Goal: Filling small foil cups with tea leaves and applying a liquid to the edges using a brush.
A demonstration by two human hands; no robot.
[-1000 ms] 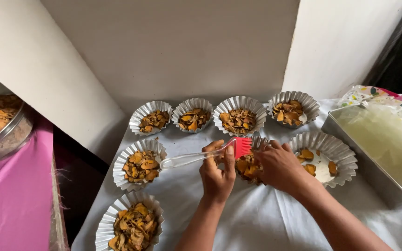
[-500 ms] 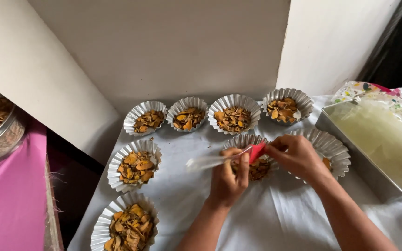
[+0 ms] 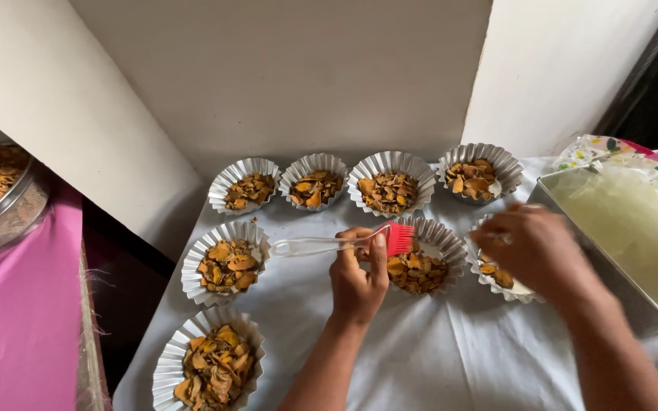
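Left hand (image 3: 358,278), mid-frame, pinches a clear-handled brush (image 3: 329,244), red bristles over a foil cup (image 3: 429,259) of orange chips. Right hand (image 3: 531,247), fingers curled, rests on the cup (image 3: 501,275) at centre right. I judge brushing is underway; next I need a steady stroke.

Soft even daylight, slight motion blur, edges bowed.
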